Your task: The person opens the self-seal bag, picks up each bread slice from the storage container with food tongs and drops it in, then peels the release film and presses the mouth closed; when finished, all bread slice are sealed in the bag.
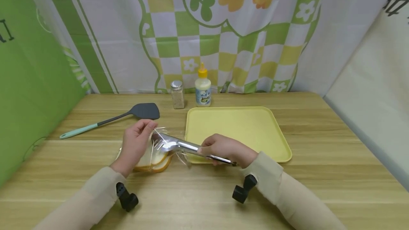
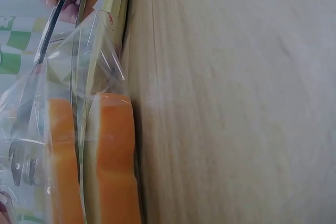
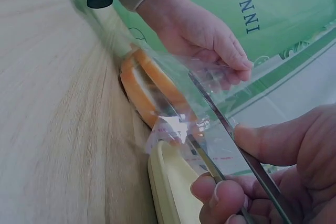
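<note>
Nearest on the wood-grain worktop (image 1: 198,201), two bread slices (image 1: 163,166) lie stacked in a clear bag (image 3: 176,123), crusts facing the person. The left hand (image 1: 134,144) holds its grip narrow, thumb and fingers pinching the film up above the bread; the right hand (image 1: 223,148) has its grip around a pair of metal tongs (image 1: 188,146), which reach into the bag with their two arms parted. From here one arm runs between the slices and the other passes above the upper slice; whether they press on the bread is impossible to tell. The step seems best served by holding the film high and clear of the metal, sliding the lower arm well under the top slice, then squeezing lightly, since soft bread would likely dent and loose film could be nipped along with it. A level, unhurried pull should leave the lower slice in place. Just beyond the right hand sits a yellow tray (image 1: 236,130); farther back, a spatula (image 1: 145,111), a shaker (image 1: 177,97) and a yellow-capped bottle (image 1: 203,89) stand or lie before a checked curtain (image 1: 228,61).
</note>
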Demonstrator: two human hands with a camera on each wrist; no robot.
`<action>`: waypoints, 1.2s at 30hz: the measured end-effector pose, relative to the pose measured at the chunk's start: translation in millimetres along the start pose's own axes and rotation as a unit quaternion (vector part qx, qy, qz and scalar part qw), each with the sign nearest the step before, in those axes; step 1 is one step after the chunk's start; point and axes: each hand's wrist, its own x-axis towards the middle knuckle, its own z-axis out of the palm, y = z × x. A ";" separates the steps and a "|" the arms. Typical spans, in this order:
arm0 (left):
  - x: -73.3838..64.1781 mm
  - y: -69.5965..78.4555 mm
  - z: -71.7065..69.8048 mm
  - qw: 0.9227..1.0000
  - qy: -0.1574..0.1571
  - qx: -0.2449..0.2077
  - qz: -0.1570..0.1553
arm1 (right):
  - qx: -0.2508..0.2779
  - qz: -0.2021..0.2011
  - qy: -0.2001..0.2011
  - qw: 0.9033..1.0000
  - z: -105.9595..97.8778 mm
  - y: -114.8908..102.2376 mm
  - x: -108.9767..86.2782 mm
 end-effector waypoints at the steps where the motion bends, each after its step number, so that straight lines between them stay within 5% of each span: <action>1: 0.0 -0.2 -0.3 1.000 0.002 0.003 0.005 | 0.001 0.002 0.002 1.000 -1.3 1.4 -1.5; 7: 0.4 0.0 -2.4 1.000 0.001 0.000 0.028 | 0.002 0.009 0.013 1.000 -7.6 8.6 -10.6; 13: 0.4 -0.2 -7.3 1.000 -0.008 0.010 0.017 | 0.010 -0.003 0.007 1.000 -13.0 17.3 -18.8; 36: 2.9 -3.7 -8.8 0.999 0.022 0.004 0.040 | 0.010 -0.038 0.038 0.998 -53.0 51.4 -49.6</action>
